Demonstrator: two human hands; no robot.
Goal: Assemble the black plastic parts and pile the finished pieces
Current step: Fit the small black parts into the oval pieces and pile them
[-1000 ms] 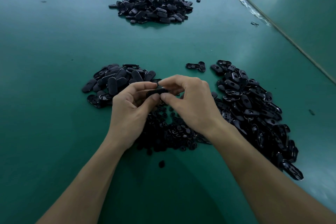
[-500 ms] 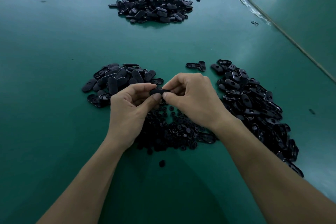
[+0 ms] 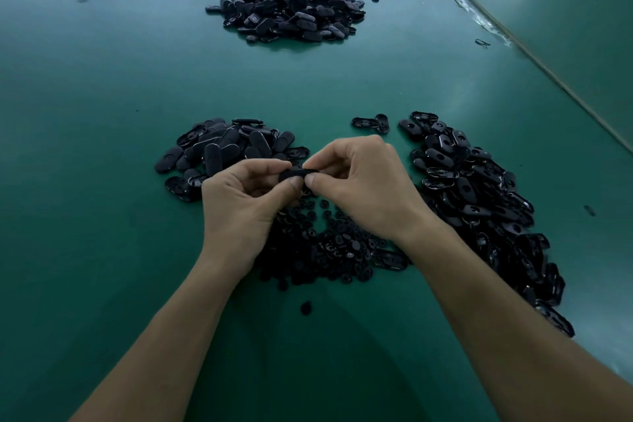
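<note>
My left hand (image 3: 239, 205) and my right hand (image 3: 366, 188) meet above the table's middle and pinch one black oval plastic part (image 3: 297, 174) between thumbs and forefingers. Under the hands lies a heap of small round black pieces (image 3: 325, 247). A pile of oval black covers (image 3: 222, 151) sits just left of the hands. A long pile of open oval shells (image 3: 479, 202) stretches along the right. A larger heap of black parts (image 3: 294, 7) lies far back.
The green table (image 3: 85, 181) spreads wide on the left and near me. Two loose shells (image 3: 371, 122) lie behind my right hand. One stray round piece (image 3: 306, 307) lies between my forearms. A seam with tape (image 3: 486, 22) joins a second table at right.
Both hands have stayed joined on the part, shifting slightly away from me, with the fingers working on it. The piles have not moved.
</note>
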